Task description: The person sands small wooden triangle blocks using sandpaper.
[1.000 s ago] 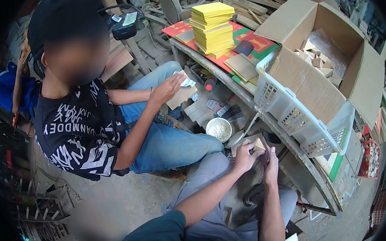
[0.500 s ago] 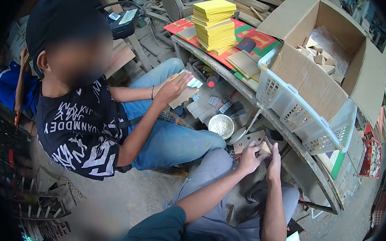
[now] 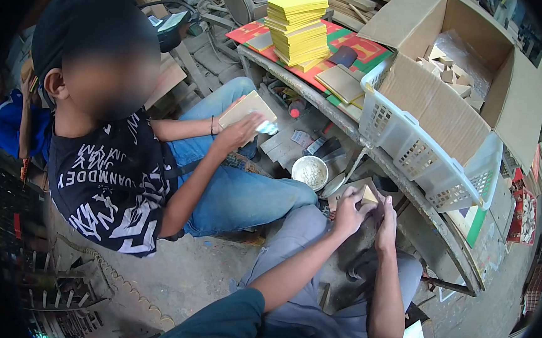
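Over my lap, my left hand grips a small pale wooden block between its fingers. Close beside it, my right hand is curled round a dark sheet that lies against the block. The fingers of both hands partly cover the block and the sheet. Beyond my hands, a white bowl of pale material stands low by the bench.
A co-worker sits at the left, holding a flat board and a cloth. The bench carries a yellow stack. A white plastic basket bears a cardboard box with wooden blocks.
My hands have shifted slightly, and more of the pale block shows between them. The co-worker's board has tilted up, with one hand now across its face.
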Demonstrator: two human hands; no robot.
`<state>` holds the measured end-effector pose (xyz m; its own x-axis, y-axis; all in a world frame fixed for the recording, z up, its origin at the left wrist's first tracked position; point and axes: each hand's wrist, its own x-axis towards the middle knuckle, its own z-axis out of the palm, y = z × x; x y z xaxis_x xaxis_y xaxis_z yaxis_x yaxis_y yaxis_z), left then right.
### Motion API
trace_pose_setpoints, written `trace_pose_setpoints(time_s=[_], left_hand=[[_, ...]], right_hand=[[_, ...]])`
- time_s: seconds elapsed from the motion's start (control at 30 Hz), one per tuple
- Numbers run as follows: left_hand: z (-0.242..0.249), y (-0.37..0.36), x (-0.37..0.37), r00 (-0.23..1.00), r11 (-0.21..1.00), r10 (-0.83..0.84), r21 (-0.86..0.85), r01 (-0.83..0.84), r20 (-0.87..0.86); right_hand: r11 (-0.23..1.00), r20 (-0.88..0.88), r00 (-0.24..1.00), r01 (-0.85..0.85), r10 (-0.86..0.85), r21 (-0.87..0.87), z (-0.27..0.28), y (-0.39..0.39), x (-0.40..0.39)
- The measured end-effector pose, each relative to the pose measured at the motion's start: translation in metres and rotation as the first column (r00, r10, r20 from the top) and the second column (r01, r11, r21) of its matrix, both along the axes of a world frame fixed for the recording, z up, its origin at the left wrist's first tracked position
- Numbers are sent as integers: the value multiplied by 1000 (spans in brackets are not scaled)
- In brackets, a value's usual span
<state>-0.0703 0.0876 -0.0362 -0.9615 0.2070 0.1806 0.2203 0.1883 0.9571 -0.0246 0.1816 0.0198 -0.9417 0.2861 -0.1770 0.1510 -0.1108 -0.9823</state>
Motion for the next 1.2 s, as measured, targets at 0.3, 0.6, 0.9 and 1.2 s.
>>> trace_pose_setpoints(time_s=[0.3,0.6,0.9,1.2], left_hand=[[-14,6,2,992,998,-18,65,10,121],[6,-12,8,977,981,189,-70,-182,102],[91,-164,101,981,966,-179,-201,159,-81],[113,-392,365,803,965,-86,-152,215,590]], right_hand=[[996,33,999,30,-33,88,-7,2,-4],[997,24,1000,4,-6,83,-11,-15,-9],[990,122,992,0,18,-142,-29,-23,26],[955,222,945,-189,240,-229,-16,-36,43]])
